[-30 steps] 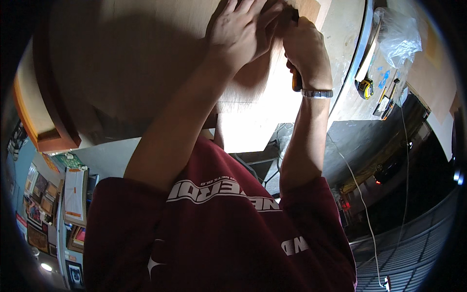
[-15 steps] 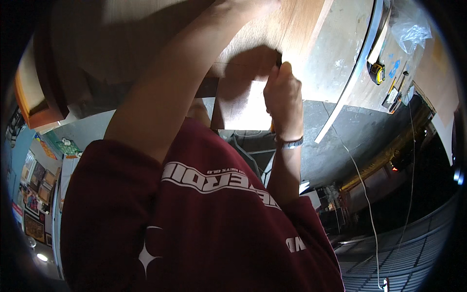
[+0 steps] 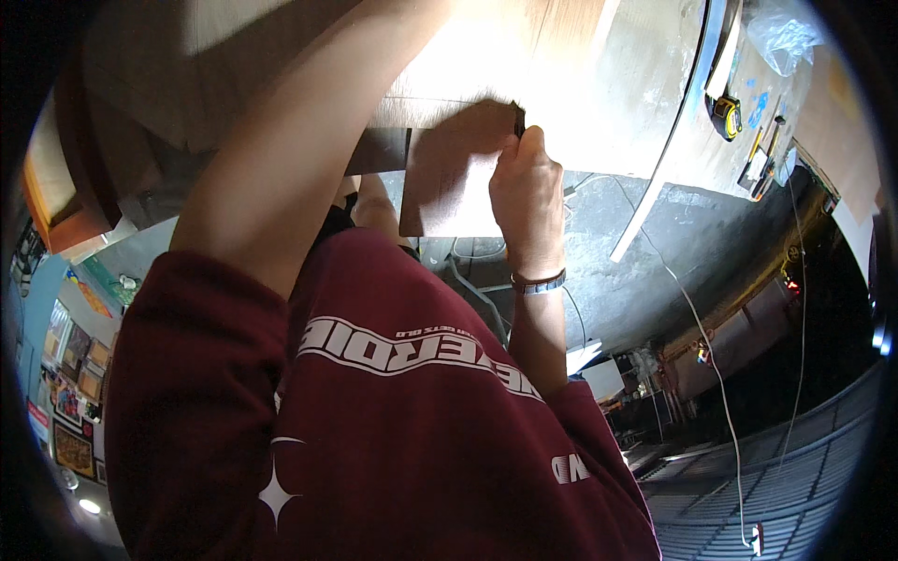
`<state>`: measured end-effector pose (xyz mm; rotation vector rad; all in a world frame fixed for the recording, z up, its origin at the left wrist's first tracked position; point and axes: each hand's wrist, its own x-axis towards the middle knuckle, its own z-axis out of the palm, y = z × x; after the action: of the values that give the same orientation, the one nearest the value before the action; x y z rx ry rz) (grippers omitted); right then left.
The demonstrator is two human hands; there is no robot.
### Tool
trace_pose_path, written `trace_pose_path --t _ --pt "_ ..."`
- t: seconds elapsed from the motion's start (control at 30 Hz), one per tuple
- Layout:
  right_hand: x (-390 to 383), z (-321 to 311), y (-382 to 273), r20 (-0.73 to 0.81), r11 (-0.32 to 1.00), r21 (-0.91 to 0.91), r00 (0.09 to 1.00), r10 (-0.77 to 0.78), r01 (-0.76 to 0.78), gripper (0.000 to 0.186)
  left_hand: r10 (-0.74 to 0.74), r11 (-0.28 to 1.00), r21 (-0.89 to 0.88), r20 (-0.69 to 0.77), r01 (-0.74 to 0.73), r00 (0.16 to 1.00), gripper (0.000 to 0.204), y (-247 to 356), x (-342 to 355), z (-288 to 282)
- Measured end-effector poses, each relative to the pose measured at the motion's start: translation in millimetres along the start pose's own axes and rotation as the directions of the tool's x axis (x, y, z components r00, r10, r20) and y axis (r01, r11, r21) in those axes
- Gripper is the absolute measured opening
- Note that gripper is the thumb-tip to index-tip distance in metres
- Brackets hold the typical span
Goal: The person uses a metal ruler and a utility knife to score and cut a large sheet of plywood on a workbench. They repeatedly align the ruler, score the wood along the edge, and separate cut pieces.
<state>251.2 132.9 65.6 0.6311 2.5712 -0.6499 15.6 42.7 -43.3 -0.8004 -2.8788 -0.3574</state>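
Note:
My right hand, wearing a dark banded watch, is closed around a slim tool with a dark tip. Most of the tool is hidden in my fist. Its tip meets the light wooden panel near that panel's front edge. Just left of my fist, a brown strip of board juts toward me, half covered by my hand's shadow. My left forearm stretches forward across the panel to the top of the head view, where the hand is cut off.
A long straight metal bar lies slanted to the right. Beyond it are a yellow-black tape measure, several small tools and a clear plastic bag. An orange-brown wooden frame stands at left; a thin cable hangs at right.
My right hand and its tool have moved slightly left and toward me. My left hand, partly visible before at the top edge, has passed out of sight.

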Motion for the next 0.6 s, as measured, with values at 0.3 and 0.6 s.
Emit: trace_pose_path --t 0.3,0.6 --pt "-15.2 19.9 25.9 -0.382 0.985 0.163 0.924 0.006 0.061 0.018 0.075 0.993 0.093 -0.045 -0.07 0.996 0.067 0.3 -1.8 9.8" --pt "176.6 -51.4 -55.7 -0.36 0.98 0.066 0.921 -0.151 0.187 0.023 -0.016 0.998 -0.065 0.115 0.024 0.993 0.068 10.2 4.0 -43.1"
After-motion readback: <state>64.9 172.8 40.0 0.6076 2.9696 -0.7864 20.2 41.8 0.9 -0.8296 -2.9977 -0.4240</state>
